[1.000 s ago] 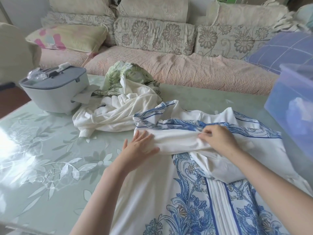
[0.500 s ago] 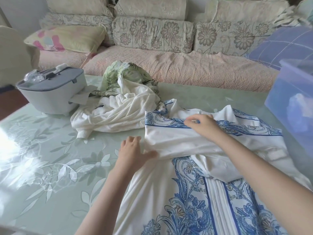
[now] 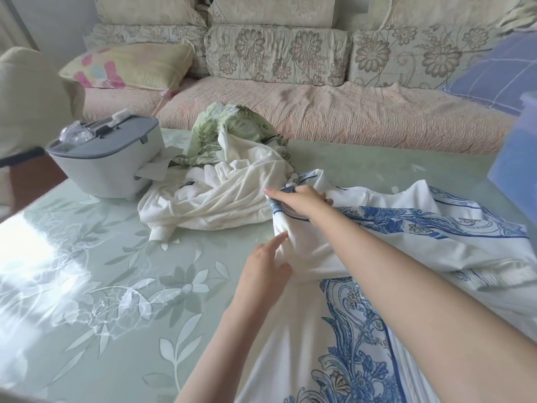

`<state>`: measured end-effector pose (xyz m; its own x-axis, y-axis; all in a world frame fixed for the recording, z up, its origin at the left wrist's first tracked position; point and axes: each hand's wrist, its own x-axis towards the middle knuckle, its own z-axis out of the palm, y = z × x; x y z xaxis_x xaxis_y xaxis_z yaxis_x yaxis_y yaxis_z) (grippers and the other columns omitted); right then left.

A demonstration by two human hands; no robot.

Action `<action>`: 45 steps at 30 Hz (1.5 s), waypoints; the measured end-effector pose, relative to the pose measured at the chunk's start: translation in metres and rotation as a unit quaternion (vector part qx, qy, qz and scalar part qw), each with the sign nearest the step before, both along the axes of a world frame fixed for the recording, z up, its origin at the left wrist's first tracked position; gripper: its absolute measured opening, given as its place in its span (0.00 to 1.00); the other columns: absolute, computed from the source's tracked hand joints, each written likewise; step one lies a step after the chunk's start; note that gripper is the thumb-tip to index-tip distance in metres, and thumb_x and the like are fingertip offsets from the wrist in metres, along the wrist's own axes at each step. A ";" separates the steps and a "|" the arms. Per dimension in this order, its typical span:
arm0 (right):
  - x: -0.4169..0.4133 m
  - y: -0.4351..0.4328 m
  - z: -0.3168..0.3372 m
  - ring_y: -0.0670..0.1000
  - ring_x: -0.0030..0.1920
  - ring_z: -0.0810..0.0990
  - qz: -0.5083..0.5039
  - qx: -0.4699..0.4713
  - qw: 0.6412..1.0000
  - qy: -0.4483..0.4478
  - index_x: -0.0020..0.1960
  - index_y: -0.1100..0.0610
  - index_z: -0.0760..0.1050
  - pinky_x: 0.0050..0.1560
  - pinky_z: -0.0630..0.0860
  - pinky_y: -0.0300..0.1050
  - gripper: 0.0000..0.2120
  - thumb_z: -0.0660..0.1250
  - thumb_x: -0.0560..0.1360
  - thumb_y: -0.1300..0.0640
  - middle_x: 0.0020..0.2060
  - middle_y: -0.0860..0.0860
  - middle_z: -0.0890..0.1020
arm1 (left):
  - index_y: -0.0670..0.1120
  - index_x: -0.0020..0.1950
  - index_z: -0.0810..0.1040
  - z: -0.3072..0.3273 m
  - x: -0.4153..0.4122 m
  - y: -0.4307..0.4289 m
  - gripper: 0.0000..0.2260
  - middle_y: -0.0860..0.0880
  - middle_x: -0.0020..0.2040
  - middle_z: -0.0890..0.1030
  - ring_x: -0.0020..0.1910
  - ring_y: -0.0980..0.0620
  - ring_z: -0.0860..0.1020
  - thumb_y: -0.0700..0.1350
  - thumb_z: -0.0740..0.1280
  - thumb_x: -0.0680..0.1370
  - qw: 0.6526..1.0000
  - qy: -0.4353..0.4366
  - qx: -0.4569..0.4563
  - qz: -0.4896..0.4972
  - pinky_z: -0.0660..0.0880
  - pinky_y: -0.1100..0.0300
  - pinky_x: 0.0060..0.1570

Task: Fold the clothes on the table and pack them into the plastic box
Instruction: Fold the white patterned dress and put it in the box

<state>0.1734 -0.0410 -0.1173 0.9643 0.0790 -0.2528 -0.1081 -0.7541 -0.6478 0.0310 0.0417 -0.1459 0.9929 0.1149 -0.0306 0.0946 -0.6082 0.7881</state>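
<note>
Blue-print shirt [image 3: 421,228] runs near-to-far. Right hand [image 3: 299,199] grips its far left corner; left hand [image 3: 267,266], fingers [image 3: 274,244] straight, touches the folded edge just nearer.

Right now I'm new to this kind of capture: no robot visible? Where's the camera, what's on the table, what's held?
There is no machine here. A person works with bare hands, and the one view comes from a camera worn on their head, looking forward and down. The right hand grips the folded corner of a blue-and-white garment spread on the glossy floral table. The left hand is open, fingertips touching the fold's edge. Behind lie a crumpled white knit garment and a green leaf-print garment, beside a grey lidded container. The bluish plastic box is cut off at the right edge. A sofa stands beyond.
</note>
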 end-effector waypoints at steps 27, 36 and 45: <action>0.036 -0.042 -0.018 0.53 0.57 0.78 0.070 0.110 0.982 -0.135 0.50 0.52 0.82 0.63 0.71 0.51 0.11 0.69 0.74 0.46 0.49 0.50 0.83 | 0.45 0.72 0.63 -0.007 0.002 0.012 0.20 0.44 0.63 0.71 0.62 0.43 0.69 0.42 0.57 0.80 0.981 0.010 0.162 0.107 0.65 0.55 0.56; 0.017 -0.152 -0.020 0.54 0.57 0.72 0.024 0.010 0.978 -0.207 0.50 0.50 0.80 0.64 0.66 0.52 0.08 0.72 0.72 0.53 0.48 0.47 0.81 | 0.45 0.67 0.74 -0.003 0.029 0.029 0.25 0.46 0.68 0.73 0.67 0.45 0.69 0.28 0.57 0.73 0.971 -0.171 0.152 0.078 0.63 0.56 0.65; -0.001 -0.206 -0.030 0.57 0.64 0.66 0.011 -0.128 0.977 -0.169 0.55 0.53 0.79 0.60 0.60 0.45 0.15 0.72 0.71 0.48 0.51 0.56 0.78 | 0.51 0.75 0.60 0.028 0.140 0.012 0.26 0.49 0.73 0.67 0.77 0.54 0.47 0.34 0.56 0.79 0.856 -0.113 0.455 -0.217 0.31 0.48 0.70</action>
<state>0.1726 -0.2468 -0.1475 0.9949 0.0765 0.0661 0.0977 -0.8958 -0.4335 0.1708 0.0534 -0.1181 0.9166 -0.3929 0.0743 -0.3889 -0.9191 -0.0626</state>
